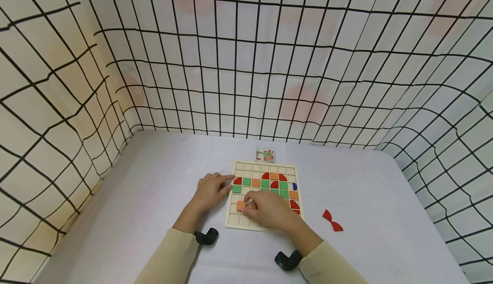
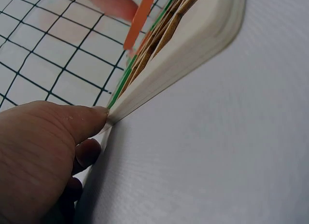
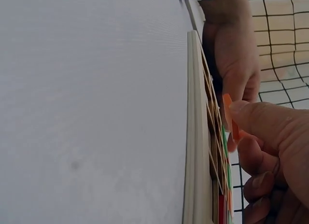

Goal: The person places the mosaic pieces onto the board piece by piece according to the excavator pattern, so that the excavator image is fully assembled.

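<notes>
A pale wooden grid board (image 1: 232,221) lies on the white table, with green, orange, red and blue pieces set in some of its squares. My right hand (image 1: 269,209) pinches an orange square tile (image 1: 240,206) between thumb and fingertips above the board's near left part. In the right wrist view the tile (image 3: 229,113) is tilted, apart from the grid. At the board's left edge rests my left hand (image 1: 209,192), its index finger stretched toward the far corner. Its thumb (image 2: 87,120) presses against the board's side in the left wrist view. My right hand hides some squares.
Two red quarter-round pieces (image 1: 327,215) lie on the table right of the board, tips together. Behind the board stands a small picture card (image 1: 265,154) with a coloured pattern. A black wire grid (image 1: 246,78) backed by pale cloth encloses the back and sides.
</notes>
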A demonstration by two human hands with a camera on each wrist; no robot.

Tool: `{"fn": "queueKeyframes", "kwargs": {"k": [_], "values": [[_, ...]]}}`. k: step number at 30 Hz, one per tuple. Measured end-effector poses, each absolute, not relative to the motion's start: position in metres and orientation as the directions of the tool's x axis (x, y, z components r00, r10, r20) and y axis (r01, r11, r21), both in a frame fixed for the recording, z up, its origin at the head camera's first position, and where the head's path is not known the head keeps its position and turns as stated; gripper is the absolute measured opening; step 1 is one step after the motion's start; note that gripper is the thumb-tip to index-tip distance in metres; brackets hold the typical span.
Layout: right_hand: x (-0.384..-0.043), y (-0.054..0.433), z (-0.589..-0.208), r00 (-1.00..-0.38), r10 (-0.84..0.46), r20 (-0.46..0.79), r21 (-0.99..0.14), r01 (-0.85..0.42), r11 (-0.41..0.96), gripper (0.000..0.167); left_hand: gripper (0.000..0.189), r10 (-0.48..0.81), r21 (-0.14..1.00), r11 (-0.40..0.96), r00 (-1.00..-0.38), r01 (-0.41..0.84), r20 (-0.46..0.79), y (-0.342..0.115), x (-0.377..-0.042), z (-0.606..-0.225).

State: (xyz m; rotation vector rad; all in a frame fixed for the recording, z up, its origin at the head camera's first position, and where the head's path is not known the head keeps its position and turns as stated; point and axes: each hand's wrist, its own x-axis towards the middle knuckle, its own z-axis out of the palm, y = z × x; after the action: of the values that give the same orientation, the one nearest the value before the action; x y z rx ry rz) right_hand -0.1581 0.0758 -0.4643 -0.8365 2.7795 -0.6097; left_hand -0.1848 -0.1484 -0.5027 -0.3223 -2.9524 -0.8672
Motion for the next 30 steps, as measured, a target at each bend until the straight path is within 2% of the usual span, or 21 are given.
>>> {"fn": "queueKeyframes", "kwargs": {"k": [13,30], "values": [[-0.171,0.060,-0.470,-0.857,-0.510,-0.073,-0.413,-0.439,0.798,0.027,0.037,0.185,0.529,0.821,-0.977,0.212,0.104,-0.148,-0.185,-0.502],[-0.177,0.052,-0.472,-0.847,-0.529,-0.055,-0.434,-0.457,0.777,0.030,0.036,0.194,0.529,0.818,-0.974,0.226,0.117,-0.148,-0.184,-0.501]]}}
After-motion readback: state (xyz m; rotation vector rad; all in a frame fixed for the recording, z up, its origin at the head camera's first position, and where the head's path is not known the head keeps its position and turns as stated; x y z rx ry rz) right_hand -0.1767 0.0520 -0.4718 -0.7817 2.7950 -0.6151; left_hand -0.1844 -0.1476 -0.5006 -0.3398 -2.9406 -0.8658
